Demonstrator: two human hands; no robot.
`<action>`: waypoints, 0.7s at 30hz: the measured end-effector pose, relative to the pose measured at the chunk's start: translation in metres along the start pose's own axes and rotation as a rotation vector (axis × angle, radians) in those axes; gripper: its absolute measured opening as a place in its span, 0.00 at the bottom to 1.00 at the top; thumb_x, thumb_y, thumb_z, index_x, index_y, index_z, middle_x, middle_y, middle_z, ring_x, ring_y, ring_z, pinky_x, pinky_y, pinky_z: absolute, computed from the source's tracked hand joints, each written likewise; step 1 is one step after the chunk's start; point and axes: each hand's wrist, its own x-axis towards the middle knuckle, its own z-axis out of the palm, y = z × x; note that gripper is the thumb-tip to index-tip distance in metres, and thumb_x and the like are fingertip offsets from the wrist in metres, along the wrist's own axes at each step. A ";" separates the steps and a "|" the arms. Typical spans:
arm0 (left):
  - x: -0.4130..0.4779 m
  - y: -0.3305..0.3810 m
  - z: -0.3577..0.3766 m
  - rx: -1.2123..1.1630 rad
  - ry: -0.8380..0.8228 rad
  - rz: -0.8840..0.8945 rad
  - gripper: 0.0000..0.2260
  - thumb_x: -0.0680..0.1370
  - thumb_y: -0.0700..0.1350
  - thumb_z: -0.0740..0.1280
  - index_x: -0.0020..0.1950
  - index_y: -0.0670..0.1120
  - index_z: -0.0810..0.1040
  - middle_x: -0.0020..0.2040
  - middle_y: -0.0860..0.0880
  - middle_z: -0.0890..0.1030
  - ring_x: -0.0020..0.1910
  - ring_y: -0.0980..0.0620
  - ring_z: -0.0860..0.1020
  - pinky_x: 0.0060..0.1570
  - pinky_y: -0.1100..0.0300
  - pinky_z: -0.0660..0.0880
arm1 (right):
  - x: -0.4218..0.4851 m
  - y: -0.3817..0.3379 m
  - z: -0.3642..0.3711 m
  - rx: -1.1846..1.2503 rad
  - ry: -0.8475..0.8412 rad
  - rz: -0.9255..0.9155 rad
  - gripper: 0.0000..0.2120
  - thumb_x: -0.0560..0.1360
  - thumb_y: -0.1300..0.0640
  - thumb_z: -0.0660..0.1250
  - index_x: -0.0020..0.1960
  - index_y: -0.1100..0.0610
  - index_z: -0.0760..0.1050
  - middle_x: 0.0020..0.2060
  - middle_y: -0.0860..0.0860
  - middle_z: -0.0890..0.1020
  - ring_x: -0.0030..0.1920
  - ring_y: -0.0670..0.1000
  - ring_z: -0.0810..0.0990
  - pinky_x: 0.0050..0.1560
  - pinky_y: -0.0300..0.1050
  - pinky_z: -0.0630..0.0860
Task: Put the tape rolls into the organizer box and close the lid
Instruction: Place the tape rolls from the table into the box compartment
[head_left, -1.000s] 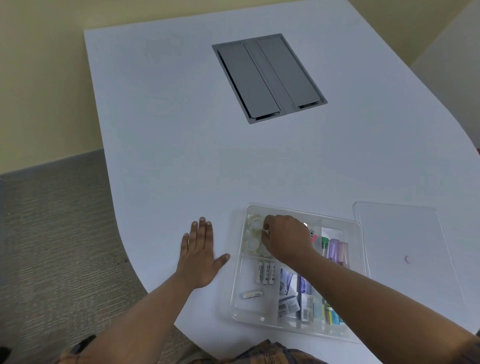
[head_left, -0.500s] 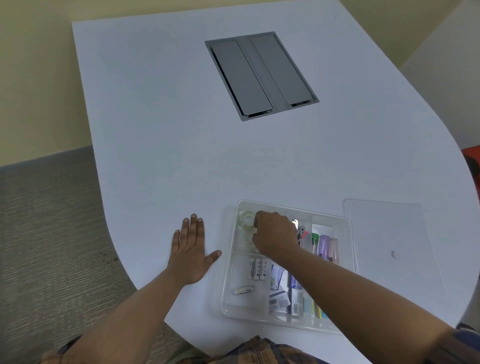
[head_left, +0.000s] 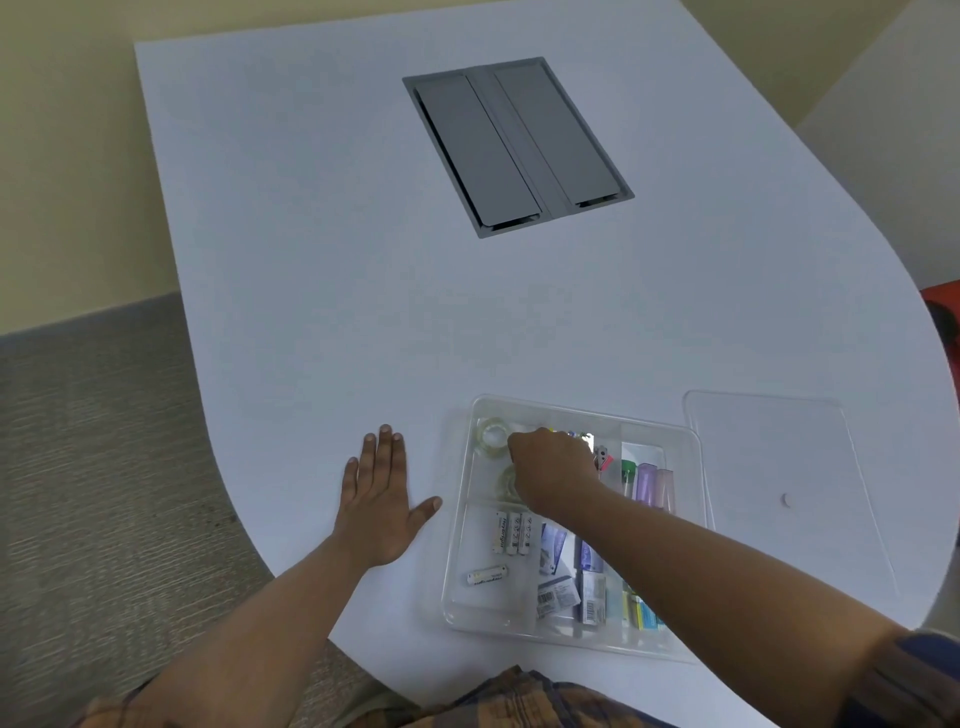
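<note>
A clear plastic organizer box (head_left: 453, 566) sits open on the white table near me. Its far-left compartment holds two clear tape rolls, one at the far corner (head_left: 492, 435) and one nearer (head_left: 507, 483), partly under my hand. My right hand (head_left: 550, 467) reaches into the box over that compartment with its fingers curled down beside the rolls. What the fingers hold is hidden. My left hand (head_left: 379, 499) lies flat and spread on the table just left of the box. The clear lid (head_left: 779, 467) lies flat to the right of the box.
Other compartments hold batteries (head_left: 511, 532), small packets (head_left: 558, 595) and coloured markers (head_left: 649, 483). A grey cable hatch (head_left: 517, 145) is set into the table farther back. The table's curved edge runs close on my left, with carpet below.
The view has shifted slightly. My right hand stays over the tape compartment and my left hand stays flat on the table.
</note>
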 end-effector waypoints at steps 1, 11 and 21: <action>0.000 0.000 0.000 0.004 -0.001 0.000 0.42 0.76 0.69 0.48 0.70 0.46 0.24 0.72 0.50 0.25 0.70 0.51 0.23 0.70 0.50 0.30 | -0.001 -0.001 0.001 -0.022 0.005 0.006 0.07 0.71 0.59 0.66 0.49 0.56 0.75 0.42 0.54 0.80 0.42 0.58 0.81 0.36 0.46 0.68; 0.000 -0.001 0.000 -0.003 -0.003 0.004 0.41 0.76 0.69 0.48 0.70 0.47 0.24 0.73 0.49 0.25 0.69 0.51 0.23 0.70 0.50 0.30 | -0.005 -0.006 0.008 -0.018 0.056 0.044 0.12 0.73 0.47 0.67 0.45 0.55 0.77 0.38 0.53 0.82 0.39 0.56 0.81 0.34 0.44 0.66; -0.002 0.003 -0.001 -0.049 0.036 -0.008 0.42 0.75 0.69 0.49 0.72 0.45 0.28 0.75 0.46 0.30 0.73 0.49 0.28 0.73 0.47 0.35 | -0.040 0.028 0.001 0.377 0.276 0.091 0.13 0.73 0.47 0.66 0.57 0.48 0.76 0.50 0.47 0.83 0.49 0.53 0.81 0.45 0.46 0.75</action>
